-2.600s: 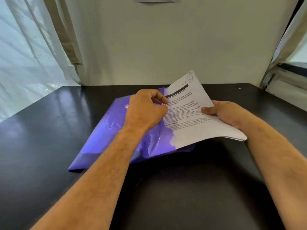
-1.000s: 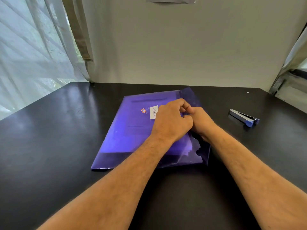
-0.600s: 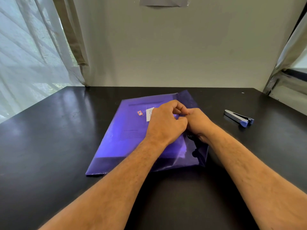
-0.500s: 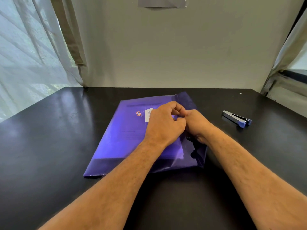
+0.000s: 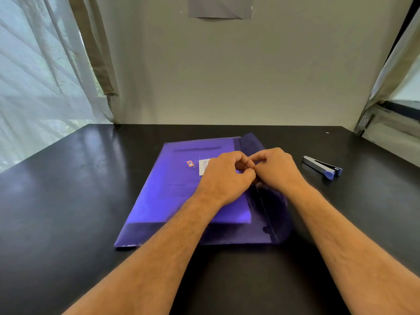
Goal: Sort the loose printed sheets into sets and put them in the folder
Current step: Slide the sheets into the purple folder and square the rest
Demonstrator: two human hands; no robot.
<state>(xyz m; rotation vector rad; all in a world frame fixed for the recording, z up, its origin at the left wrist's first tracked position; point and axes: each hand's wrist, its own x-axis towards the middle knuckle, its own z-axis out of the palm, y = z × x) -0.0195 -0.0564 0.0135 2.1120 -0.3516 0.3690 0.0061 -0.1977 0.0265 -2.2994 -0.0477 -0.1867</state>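
The head camera shows one translucent purple plastic folder (image 5: 181, 196) lying flat near the middle of one glossy black table (image 5: 68, 201). Through its cover a stack of printed sheets (image 5: 229, 214) shows as a paler block inside; how many sheets there are cannot be told. Two labels sit on the cover: one small red-and-blue sticker (image 5: 190, 163) and one white label (image 5: 203, 167), the latter partly hidden behind the left hand.

Two bare hands meet over the folder's right part, at its flap (image 5: 252, 142). The left hand (image 5: 225, 178) has its fingers curled with thumb and fingertips drawn together; the right hand (image 5: 276, 170) is curled the same way, and the fingertips of both touch. They seem to pinch something at the flap's edge, but what exactly lies between the fingers is hidden.

One silver stapler with a blue end (image 5: 322, 167) lies on the table to the right of the folder, apart from it.

One grey rectangular patch (image 5: 220, 6) is on the wall behind. Curtains hang at two sides: sheer white curtains (image 5: 34, 76) on the left, and one pale curtain (image 5: 393, 64) on the right.
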